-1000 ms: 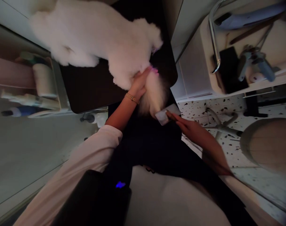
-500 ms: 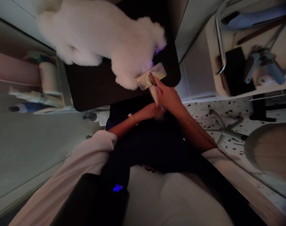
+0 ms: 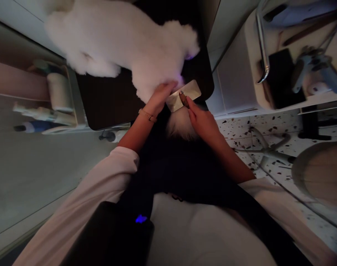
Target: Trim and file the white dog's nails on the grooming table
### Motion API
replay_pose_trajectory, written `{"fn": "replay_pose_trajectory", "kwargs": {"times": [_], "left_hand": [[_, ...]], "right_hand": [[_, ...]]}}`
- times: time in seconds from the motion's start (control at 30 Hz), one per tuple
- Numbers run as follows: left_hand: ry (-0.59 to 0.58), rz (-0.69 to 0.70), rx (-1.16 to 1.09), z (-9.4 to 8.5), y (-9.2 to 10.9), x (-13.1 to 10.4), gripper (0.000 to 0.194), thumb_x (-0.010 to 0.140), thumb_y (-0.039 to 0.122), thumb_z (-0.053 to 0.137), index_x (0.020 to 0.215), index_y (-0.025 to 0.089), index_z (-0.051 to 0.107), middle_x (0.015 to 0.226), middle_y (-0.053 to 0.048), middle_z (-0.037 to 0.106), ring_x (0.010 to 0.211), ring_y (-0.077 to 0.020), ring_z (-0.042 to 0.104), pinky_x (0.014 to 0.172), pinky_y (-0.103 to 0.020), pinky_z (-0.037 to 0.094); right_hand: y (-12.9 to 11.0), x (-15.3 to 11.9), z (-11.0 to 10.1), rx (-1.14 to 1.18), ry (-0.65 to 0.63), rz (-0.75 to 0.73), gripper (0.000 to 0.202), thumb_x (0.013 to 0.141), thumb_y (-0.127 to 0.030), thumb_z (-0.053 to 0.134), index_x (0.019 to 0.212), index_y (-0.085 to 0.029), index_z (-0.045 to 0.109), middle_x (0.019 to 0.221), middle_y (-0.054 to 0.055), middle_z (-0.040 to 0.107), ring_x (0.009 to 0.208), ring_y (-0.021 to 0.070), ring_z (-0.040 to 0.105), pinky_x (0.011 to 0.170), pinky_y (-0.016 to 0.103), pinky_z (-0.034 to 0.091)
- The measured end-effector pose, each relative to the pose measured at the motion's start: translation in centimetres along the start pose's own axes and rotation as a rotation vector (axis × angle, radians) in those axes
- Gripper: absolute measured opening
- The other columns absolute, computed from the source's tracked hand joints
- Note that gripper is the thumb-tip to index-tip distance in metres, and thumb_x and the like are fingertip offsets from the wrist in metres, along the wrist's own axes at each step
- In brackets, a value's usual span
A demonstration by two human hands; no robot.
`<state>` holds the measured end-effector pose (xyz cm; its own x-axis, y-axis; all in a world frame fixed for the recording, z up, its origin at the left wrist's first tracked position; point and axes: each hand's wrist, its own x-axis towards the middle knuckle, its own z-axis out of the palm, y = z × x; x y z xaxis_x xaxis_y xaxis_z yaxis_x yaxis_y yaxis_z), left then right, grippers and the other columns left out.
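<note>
A fluffy white dog (image 3: 121,40) stands on a dark grooming table (image 3: 107,103). Its tail (image 3: 181,123) hangs over the near edge. My left hand (image 3: 159,96), with a thin bracelet at the wrist, grips the fur at the base of the tail. My right hand (image 3: 203,120) holds a flat rectangular slicker brush (image 3: 185,95) by its brown handle, its pad lying against the top of the tail, right beside my left hand.
A shelf at the left holds a paper roll (image 3: 57,92) and bottles (image 3: 43,114). At the right stands a white cart (image 3: 285,62) with a metal rail, a dryer and tools. A round wooden stool (image 3: 320,173) and its chair base (image 3: 268,151) stand on the speckled floor.
My left hand rose from the tail's tip back up to its base. The brush slid slightly down and right from the rump onto the tail's top.
</note>
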<state>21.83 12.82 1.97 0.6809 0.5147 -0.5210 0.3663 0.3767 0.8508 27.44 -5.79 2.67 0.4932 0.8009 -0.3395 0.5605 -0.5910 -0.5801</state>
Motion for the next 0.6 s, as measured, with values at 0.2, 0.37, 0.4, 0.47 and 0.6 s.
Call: {"fn": "replay_pose_trajectory", "kwargs": {"times": [0.2, 0.37, 0.4, 0.47, 0.6], "left_hand": [[-0.216, -0.248, -0.186, 2.1, 0.2, 2.0, 0.043, 0.114, 0.036, 0.041, 0.084, 0.014, 0.063, 0.085, -0.007, 0.071, 0.082, -0.0157, 0.065, 0.085, -0.033, 0.057], [-0.234, -0.239, -0.255, 2.5, 0.5, 2.9, 0.053, 0.116, 0.043, 0.026, 0.09, 0.013, 0.061, 0.098, -0.011, 0.073, 0.105, -0.0194, 0.071, 0.093, -0.034, 0.058], [-0.228, -0.242, -0.253, 2.5, 0.6, 3.0, 0.053, 0.116, 0.045, 0.025, 0.092, 0.012, 0.06, 0.098, -0.012, 0.074, 0.107, -0.0203, 0.07, 0.094, -0.035, 0.058], [-0.211, -0.241, -0.253, 2.5, 0.7, 3.1, 0.055, 0.116, 0.048, 0.022, 0.095, 0.012, 0.059, 0.096, -0.014, 0.074, 0.108, -0.0207, 0.069, 0.095, -0.035, 0.057], [-0.229, -0.239, -0.312, 2.7, 0.4, 2.7, 0.047, 0.117, 0.035, 0.021, 0.099, 0.013, 0.059, 0.094, -0.01, 0.074, 0.102, -0.0157, 0.068, 0.097, -0.03, 0.055]], "right_hand": [[0.6, -2.1, 0.4, -0.003, -0.05, 0.021, 0.062, 0.107, -0.03, 0.036, 0.168, -0.024, 0.033, 0.12, 0.013, 0.076, 0.103, 0.0321, 0.076, 0.101, 0.054, 0.056], [1.7, -4.8, 1.6, -0.076, -0.165, 0.069, 0.063, 0.108, -0.035, 0.032, 0.17, -0.023, 0.03, 0.106, 0.016, 0.079, 0.088, 0.0339, 0.077, 0.09, 0.056, 0.059], [2.2, -5.9, 1.9, -0.095, -0.213, 0.083, 0.063, 0.108, -0.035, 0.032, 0.17, -0.024, 0.03, 0.103, 0.015, 0.079, 0.086, 0.0341, 0.077, 0.087, 0.055, 0.06], [3.5, -8.5, 2.2, -0.109, -0.321, 0.128, 0.063, 0.106, -0.033, 0.033, 0.168, -0.023, 0.033, 0.095, 0.014, 0.08, 0.081, 0.0346, 0.077, 0.082, 0.051, 0.061], [6.1, -14.2, 1.3, 0.022, -0.299, 0.266, 0.063, 0.106, -0.038, 0.032, 0.166, -0.021, 0.04, 0.102, 0.014, 0.08, 0.088, 0.0338, 0.078, 0.08, 0.043, 0.061]]}}
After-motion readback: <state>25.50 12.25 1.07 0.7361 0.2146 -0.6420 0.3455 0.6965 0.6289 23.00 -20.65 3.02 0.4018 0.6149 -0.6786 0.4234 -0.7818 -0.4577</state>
